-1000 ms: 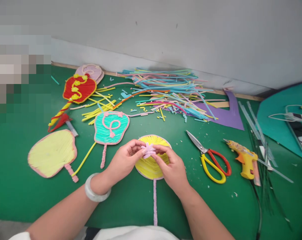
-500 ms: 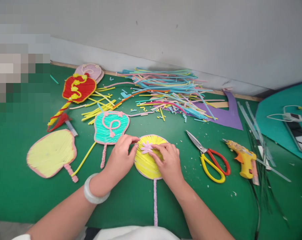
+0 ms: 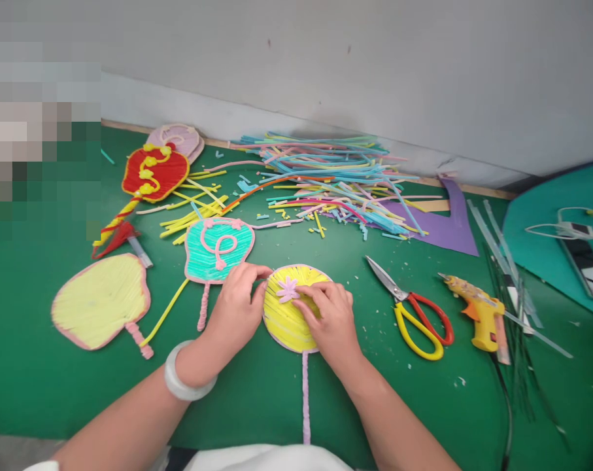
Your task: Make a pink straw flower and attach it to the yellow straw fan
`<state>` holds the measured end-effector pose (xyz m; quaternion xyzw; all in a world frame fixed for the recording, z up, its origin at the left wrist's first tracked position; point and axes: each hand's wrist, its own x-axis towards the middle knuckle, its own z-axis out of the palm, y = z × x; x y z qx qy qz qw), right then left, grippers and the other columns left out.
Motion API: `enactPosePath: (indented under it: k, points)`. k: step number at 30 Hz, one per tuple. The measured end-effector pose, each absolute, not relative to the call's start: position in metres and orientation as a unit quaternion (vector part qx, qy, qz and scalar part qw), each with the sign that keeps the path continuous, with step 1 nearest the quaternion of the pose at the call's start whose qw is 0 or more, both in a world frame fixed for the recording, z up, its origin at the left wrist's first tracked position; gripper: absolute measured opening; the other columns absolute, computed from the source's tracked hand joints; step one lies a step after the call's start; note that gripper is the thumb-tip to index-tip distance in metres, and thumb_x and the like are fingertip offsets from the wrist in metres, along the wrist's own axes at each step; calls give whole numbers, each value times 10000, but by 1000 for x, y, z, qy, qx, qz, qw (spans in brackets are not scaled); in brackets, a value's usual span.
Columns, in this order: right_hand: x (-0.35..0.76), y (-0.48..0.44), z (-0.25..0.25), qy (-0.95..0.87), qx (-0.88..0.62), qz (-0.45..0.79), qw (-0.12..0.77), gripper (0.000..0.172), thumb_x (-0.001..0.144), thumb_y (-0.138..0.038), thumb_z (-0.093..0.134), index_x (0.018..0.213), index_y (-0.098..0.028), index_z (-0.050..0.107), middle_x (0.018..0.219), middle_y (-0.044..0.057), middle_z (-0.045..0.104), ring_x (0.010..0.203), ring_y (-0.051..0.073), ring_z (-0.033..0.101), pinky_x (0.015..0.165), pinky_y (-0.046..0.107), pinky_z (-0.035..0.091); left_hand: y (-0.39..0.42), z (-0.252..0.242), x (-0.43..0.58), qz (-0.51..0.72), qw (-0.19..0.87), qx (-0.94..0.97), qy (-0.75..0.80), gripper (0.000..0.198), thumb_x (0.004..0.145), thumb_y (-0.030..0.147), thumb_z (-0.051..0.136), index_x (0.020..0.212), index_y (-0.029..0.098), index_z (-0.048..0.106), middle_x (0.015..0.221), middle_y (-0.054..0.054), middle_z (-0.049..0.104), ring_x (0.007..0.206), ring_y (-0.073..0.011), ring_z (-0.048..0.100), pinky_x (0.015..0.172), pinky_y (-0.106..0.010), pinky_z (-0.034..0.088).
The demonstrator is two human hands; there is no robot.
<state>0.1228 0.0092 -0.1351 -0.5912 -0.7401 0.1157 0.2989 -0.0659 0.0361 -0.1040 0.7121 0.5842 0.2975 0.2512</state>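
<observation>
A round yellow fan [image 3: 289,330] with a pale purple rim and a long purple handle lies flat on the green table. On its upper part sits a small lilac pipe-cleaner flower [image 3: 287,290]. My right hand [image 3: 328,311] reaches over the fan, thumb and forefinger pinching the flower's right side. At the fan's left rim, my left hand [image 3: 240,301] has its thumb and forefinger closed on the edge. Just behind that hand lies a turquoise fan [image 3: 198,252] with pink trim. A pale yellow fan [image 3: 100,301] is farther left.
Scissors [image 3: 399,294] and a yellow glue gun [image 3: 477,311] with a cord lie at right. Behind are many pipe cleaners [image 3: 325,163] on a purple sheet [image 3: 450,226]. A red fan [image 3: 153,173] rests back left; a phone [image 3: 588,261] lies far right.
My left fingertips have drawn back slightly left, from near the flower to the fan's rim. The flower has shifted a touch left and turned slightly; my right hand stays at it.
</observation>
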Motion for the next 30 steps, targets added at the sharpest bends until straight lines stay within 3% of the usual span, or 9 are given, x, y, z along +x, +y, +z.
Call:
enactPosePath:
  k: [9,22,25,30]
  points:
    - [120,11,-130,-764,-572,63,292,142,962,-290,564,926,-241,692,851,18,706,843,188,585,864,371,348,36,-108,-64,317,309,695,567,170,907,161,450,993,197,593,985,-63,638,993,-222,586,884,-399,487]
    - [120,12,-125,-773,-567,46,279,141,964,-253,545,926,-226,678,834,31,699,834,193,580,853,374,356,36,-105,-62,336,372,646,576,199,894,180,463,1014,204,620,1036,-58,667,997,-209,605,889,-390,497]
    - [121,11,-122,-720,-595,94,345,130,939,-255,554,867,-225,658,828,34,678,822,194,585,824,370,390,35,-103,-61,346,417,618,569,185,890,219,501,1027,204,624,1054,-63,671,987,-208,615,879,-388,508]
    - [120,6,-115,-574,-619,293,448,152,904,-318,564,802,-218,617,800,15,625,750,163,595,693,293,468,32,-101,-57,340,636,508,471,261,861,325,615,1086,192,616,1102,-81,679,1031,-212,634,940,-391,499]
